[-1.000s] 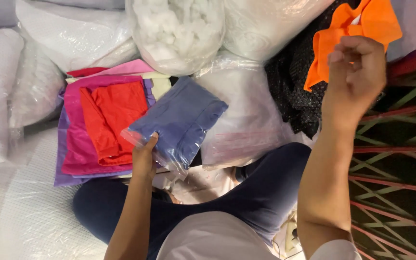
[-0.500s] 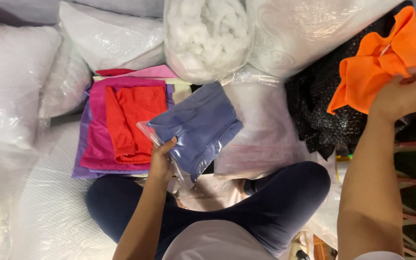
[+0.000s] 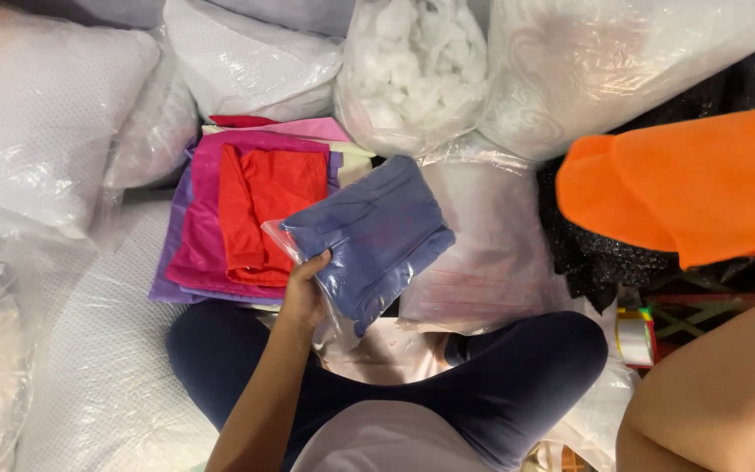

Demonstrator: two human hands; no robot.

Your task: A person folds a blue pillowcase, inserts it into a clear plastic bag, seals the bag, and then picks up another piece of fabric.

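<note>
Gripping the near corner of a clear plastic bag with folded blue cloth inside, the left hand has its thumb over the top of the bag and its fingers curled beneath, closed on the plastic edge. From that hand the bag runs up and to the right, its long axis slanting from the lower left corner at the palm toward the upper right, where the far end hangs over a larger clear sack with pale contents. Just beside the bag on the left, touching or nearly touching it, lies a flat stack of folded cloths, a red piece on top of magenta, then purple, with pink showing at the back. The person sits cross-legged in dark blue trousers on a white quilted surface, with white plastic-wrapped pillows and a bag of white stuffing banked around. On the right, only the forearm shows; the right hand itself is out of the picture, so its grip cannot be told, though a large orange cloth is spread well apart from the blue bag, above a black sparkly fabric. A roll of tape sits by the right knee. The left hand is plainly the nearer to the blue bag.
</note>
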